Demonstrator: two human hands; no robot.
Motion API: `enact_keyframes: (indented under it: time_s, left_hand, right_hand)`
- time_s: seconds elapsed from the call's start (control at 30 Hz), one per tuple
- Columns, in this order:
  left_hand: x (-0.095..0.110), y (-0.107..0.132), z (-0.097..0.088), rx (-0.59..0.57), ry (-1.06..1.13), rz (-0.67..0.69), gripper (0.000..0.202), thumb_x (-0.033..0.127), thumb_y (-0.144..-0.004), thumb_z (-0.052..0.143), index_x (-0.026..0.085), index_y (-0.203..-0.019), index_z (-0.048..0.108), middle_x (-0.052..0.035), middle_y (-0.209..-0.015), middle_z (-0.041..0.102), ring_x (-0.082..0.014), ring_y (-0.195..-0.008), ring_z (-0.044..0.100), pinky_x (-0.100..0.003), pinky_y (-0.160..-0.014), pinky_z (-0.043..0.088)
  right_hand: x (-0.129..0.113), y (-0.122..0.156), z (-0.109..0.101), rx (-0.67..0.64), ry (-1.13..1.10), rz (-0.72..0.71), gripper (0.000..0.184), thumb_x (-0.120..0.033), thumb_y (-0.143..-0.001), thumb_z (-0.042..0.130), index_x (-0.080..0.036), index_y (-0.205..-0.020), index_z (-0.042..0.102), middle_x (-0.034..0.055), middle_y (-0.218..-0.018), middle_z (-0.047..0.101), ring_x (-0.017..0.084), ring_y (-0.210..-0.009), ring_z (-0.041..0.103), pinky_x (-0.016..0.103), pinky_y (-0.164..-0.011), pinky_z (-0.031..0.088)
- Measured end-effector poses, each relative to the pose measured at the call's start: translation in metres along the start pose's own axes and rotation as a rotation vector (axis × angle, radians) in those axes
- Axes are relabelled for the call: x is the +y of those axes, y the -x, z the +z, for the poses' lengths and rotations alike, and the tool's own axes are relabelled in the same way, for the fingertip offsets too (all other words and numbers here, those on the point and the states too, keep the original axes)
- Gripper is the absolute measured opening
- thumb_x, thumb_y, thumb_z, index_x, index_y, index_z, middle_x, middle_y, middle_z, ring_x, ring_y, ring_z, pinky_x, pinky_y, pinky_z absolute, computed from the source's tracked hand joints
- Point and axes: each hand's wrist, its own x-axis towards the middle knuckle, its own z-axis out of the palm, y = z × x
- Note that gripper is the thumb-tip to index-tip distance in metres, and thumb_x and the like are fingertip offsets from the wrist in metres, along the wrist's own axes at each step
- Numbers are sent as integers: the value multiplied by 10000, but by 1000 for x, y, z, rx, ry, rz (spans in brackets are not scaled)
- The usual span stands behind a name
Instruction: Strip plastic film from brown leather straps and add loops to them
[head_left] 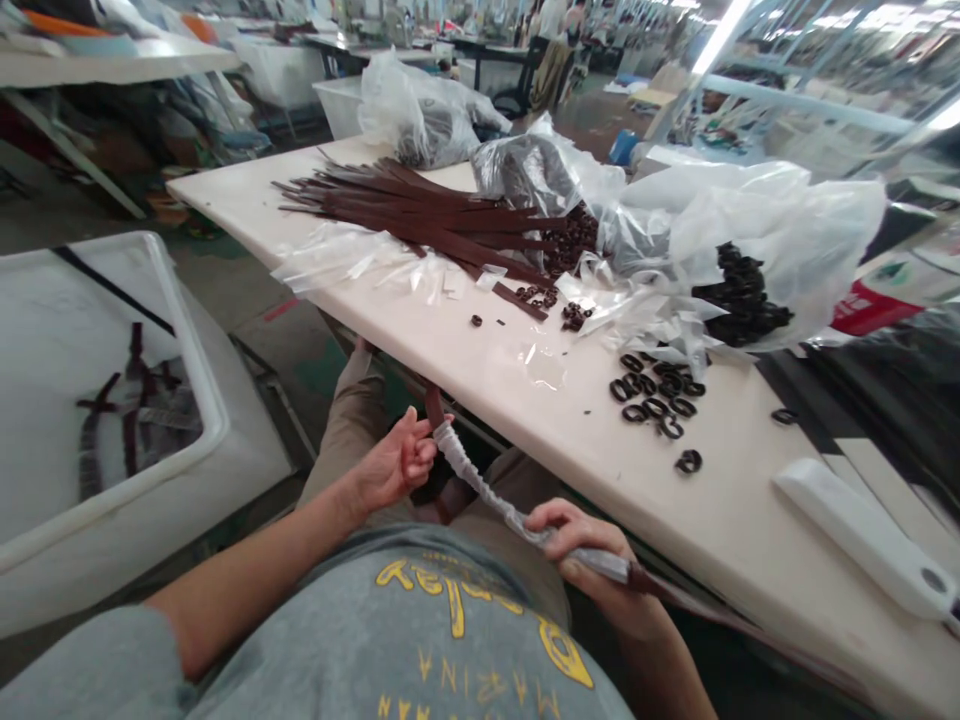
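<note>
A long dark brown strap (pixel 436 405) runs between my hands over my lap, partly covered by a bunched, wrinkled white plastic sleeve (pixel 480 482). My left hand (pixel 394 462) has its fingers curled at the strap's far end, where a fingertip shows behind the strap. Closed around the smoother part of the sleeve is my right hand (pixel 589 550). Beyond it the strap comes out bare and trails off to the lower right. The table's edge lies just in front of both hands.
On the white table (pixel 480 370) lie a pile of brown straps (pixel 420 205), black rings (pixel 656 390), small brown loops (pixel 574 240), plastic bags (pixel 810 220) and a white-handled tool (pixel 862 530). A white bin (pixel 217 420) with wrapped straps stands at left.
</note>
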Motion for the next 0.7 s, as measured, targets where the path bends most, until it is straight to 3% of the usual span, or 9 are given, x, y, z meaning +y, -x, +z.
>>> enact_keyframes:
  time_s: [0.13, 0.2, 0.27, 0.33, 0.4, 0.47, 0.53, 0.57, 0.7]
  left_hand:
    - [14, 4, -8, 141, -84, 83, 390, 478, -829, 690, 91, -882, 692, 53, -479, 492, -22, -342, 386, -113, -337, 282]
    - [13, 5, -8, 200, -124, 140, 328, 402, -744, 789, 107, -740, 647, 43, -487, 525, -31, -375, 438, -110, -348, 321]
    - [9, 6, -6, 234, -143, 183, 342, 348, -648, 863, 127, -695, 607, 39, -515, 563, -42, -419, 490, -111, -375, 373]
    - [5, 8, -1, 244, -167, 204, 378, 335, -586, 899, 134, -731, 614, 43, -540, 586, -44, -447, 516, -113, -407, 411]
    - [0, 9, 3, 237, -222, 210, 395, 357, -581, 899, 133, -758, 625, 44, -547, 595, -42, -448, 515, -119, -418, 419]
    - [-5, 10, 7, 210, -311, 207, 385, 389, -610, 877, 130, -737, 623, 37, -542, 600, -45, -437, 512, -133, -419, 417]
    - [-9, 10, 8, 166, -407, 201, 372, 411, -637, 854, 132, -723, 623, 31, -539, 605, -54, -429, 516, -151, -422, 415]
    - [-11, 10, 8, 142, -448, 197, 366, 418, -648, 843, 134, -724, 626, 29, -540, 607, -59, -430, 521, -158, -425, 414]
    - [-15, 8, 10, 74, -553, 180, 327, 421, -688, 803, 146, -732, 632, 29, -551, 604, -72, -436, 519, -183, -436, 398]
  right_hand:
    - [12, 29, -8, 14, -99, 103, 106, -352, -825, 719, -254, -801, 752, 89, -1006, 654, 254, -926, 631, 391, -832, 507]
    - [25, 40, -10, 135, -201, 131, 100, -375, -805, 733, -275, -795, 736, 69, -1008, 656, 247, -918, 636, 394, -836, 511]
    - [38, 47, -10, 301, -327, 182, 175, -472, -822, 695, -318, -896, 732, 52, -1087, 670, 240, -908, 654, 394, -810, 528]
    - [47, 50, -6, 375, -399, 304, 356, -602, -872, 569, -344, -1074, 709, 70, -1224, 662, 256, -938, 676, 397, -753, 546]
    - [47, 51, 1, 270, -375, 465, 506, -657, -906, 463, -310, -1210, 671, 114, -1303, 642, 285, -1022, 676, 411, -768, 550]
    - [37, 51, 9, 73, -295, 546, 532, -643, -889, 514, -247, -1194, 694, 140, -1236, 682, 299, -1048, 675, 421, -835, 541]
    - [22, 46, 16, -29, -212, 482, 480, -605, -851, 598, -221, -1105, 734, 123, -1097, 734, 293, -980, 694, 417, -857, 541]
    - [15, 41, 17, -10, -153, 401, 448, -584, -845, 613, -227, -1086, 736, 106, -1062, 741, 284, -951, 697, 410, -851, 545]
    - [5, 9, 16, 235, 395, 61, 510, -461, -805, 704, -263, -1268, 622, 96, -1328, 620, 296, -1186, 587, 442, -1013, 462]
